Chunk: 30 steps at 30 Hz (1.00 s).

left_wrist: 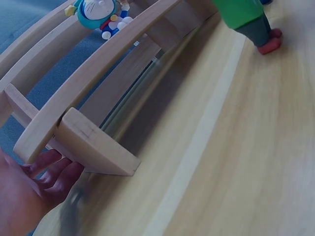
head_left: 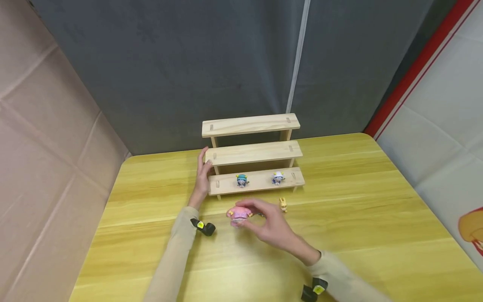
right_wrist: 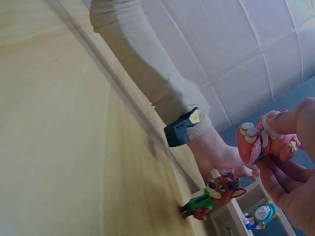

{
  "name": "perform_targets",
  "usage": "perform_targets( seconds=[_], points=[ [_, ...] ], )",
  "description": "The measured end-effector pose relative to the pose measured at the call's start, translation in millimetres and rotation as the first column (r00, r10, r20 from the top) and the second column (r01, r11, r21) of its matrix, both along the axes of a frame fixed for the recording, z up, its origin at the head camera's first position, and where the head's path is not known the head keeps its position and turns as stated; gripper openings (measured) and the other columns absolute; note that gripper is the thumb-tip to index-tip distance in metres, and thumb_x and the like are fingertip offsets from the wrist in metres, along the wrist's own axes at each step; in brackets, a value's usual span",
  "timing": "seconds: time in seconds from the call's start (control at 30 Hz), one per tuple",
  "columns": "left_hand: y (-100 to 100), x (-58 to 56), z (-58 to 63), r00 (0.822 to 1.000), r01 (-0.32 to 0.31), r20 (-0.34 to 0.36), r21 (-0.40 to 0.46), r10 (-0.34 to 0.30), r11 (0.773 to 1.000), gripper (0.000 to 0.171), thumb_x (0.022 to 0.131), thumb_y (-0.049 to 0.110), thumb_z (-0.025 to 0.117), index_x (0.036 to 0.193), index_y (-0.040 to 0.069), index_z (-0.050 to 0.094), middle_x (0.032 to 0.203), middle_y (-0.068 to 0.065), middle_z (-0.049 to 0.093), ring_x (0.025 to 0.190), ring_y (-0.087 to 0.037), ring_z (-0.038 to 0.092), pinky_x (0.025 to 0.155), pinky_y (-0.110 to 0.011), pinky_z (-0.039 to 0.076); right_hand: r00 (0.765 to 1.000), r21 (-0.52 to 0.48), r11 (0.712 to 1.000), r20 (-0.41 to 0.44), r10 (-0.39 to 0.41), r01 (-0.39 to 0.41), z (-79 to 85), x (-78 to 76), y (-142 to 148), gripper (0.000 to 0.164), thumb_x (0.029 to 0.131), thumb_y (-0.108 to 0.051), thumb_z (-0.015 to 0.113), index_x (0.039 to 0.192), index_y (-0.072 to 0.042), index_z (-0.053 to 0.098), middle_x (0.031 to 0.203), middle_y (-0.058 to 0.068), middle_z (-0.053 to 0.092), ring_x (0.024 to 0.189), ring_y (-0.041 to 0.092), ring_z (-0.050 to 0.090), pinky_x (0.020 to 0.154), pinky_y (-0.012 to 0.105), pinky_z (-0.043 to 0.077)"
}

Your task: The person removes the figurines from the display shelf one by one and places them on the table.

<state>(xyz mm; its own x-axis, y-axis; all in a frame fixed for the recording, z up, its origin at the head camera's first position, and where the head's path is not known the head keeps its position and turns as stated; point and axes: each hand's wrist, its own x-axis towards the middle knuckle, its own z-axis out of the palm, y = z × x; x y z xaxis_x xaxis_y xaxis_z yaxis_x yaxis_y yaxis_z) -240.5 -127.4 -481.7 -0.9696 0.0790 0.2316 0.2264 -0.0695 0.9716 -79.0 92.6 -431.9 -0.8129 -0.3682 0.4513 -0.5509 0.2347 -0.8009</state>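
My right hand (head_left: pixel 277 226) pinches a pink figurine (head_left: pixel 239 214) between thumb and fingers, in front of a three-tier wooden shelf (head_left: pixel 253 155). The right wrist view shows the figurine's white and pink feet (right_wrist: pixel 250 132) turned toward the camera. My left hand (head_left: pixel 202 180) holds the shelf's left end, its fingers (left_wrist: pixel 61 177) by the end of the lowest board. On that bottom tier stand a figurine in a teal horned hat (head_left: pixel 242 180) and another in a white horned hat (head_left: pixel 278 178).
A fox figurine in a green shirt (right_wrist: pixel 216 194) stands on the table before the shelf, mostly hidden by my right hand in the head view. To its right is a yellow rabbit figurine (head_left: pixel 283 204). Behind the shelf hangs a dark grey curtain (head_left: pixel 181 75).
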Motion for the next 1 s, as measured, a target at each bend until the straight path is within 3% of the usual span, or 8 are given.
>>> perform_targets(
  seconds=[0.17,0.4,0.63,0.8,1.0],
  points=[
    [1.6,0.3,3.2,1.0,0.014,0.008,-0.001,-0.014,1.0,0.058,0.106,0.021,0.031,0.162,0.014,0.016,0.171,-0.009,0.005,0.137,-0.036,0.035,0.119,-0.058,0.019,1.0,0.006,1.0,0.002,0.011,-0.011,-5.5,7.5,1.0,0.038,0.085,-0.009,0.081,0.121,-0.008,0.069,0.117,0.005,0.074,0.101,0.017,0.07,0.086,0.03,0.059],
    [1.3,-0.9,0.2,1.0,-0.013,0.013,-0.014,0.013,1.0,0.058,0.105,0.023,0.032,0.162,0.016,0.018,0.17,-0.008,0.009,0.137,-0.035,0.034,0.119,-0.056,0.019,0.999,0.019,0.999,0.017,0.048,-0.049,-11.7,13.5,1.9,0.04,0.082,-0.011,0.084,0.119,-0.012,0.07,0.113,0.003,0.073,0.097,0.014,0.066,0.08,0.029,0.059],
    [0.1,-0.4,0.3,1.0,-0.007,-0.003,-0.008,0.007,1.0,0.059,0.105,0.023,0.032,0.161,0.012,0.017,0.17,-0.008,0.008,0.145,-0.033,0.028,0.12,-0.054,0.017,0.995,0.043,0.995,0.032,0.093,-0.094,-25.3,14.3,-0.9,0.046,0.073,0.003,0.086,0.116,-0.007,0.07,0.11,0.006,0.073,0.094,0.015,0.068,0.079,0.028,0.06],
    [-0.9,-0.9,0.2,1.0,0.002,-0.012,-0.009,-0.002,1.0,0.058,0.106,0.022,0.031,0.162,0.014,0.016,0.171,-0.007,0.001,0.15,-0.034,0.019,0.12,-0.058,0.015,0.995,0.083,0.993,0.05,0.083,-0.087,-35.5,15.5,-2.8,0.046,0.072,0.0,0.088,0.114,-0.01,0.071,0.108,0.003,0.072,0.095,0.013,0.067,0.081,0.027,0.059],
    [-0.7,-0.5,-0.1,1.0,-0.005,0.002,-0.02,0.005,1.0,0.059,0.106,0.021,0.031,0.162,0.014,0.016,0.171,-0.007,0.004,0.147,-0.034,0.023,0.119,-0.056,0.017,0.992,0.083,0.995,0.118,0.052,-0.062,-44.9,14.4,-3.1,0.045,0.073,0.0,0.088,0.113,-0.013,0.071,0.109,0.001,0.072,0.095,0.012,0.067,0.083,0.028,0.059]
  ],
)
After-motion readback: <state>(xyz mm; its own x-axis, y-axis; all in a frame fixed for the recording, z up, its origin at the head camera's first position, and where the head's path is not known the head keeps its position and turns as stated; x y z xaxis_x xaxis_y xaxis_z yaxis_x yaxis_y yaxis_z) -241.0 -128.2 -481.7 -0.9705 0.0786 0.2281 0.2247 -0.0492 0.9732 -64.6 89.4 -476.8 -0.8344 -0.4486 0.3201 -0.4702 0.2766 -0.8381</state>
